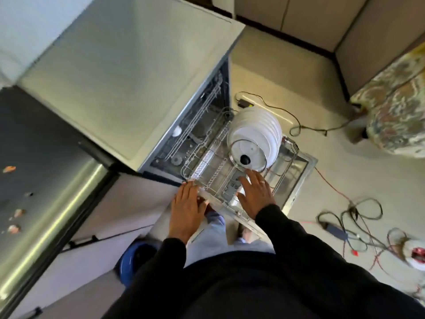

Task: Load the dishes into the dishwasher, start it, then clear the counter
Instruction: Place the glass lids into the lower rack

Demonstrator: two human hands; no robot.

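Head view: rack (208,180), stiff wire; plates (264,125) aboard, likely fragile; left hand (187,209), right hand (255,195) at rack front, best hold; fingers spread.

Pale floor (276,65) beneath me; tangled cables (351,207) to my right; patterned upholstered seat (395,107) beyond; beige panels (310,14) behind.

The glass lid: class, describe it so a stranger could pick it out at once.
Find the open dishwasher, its wire rack pulled out. A row of white plates stands in it. The lid leans at the near end of that row: clear, metal-rimmed, with a black knob.
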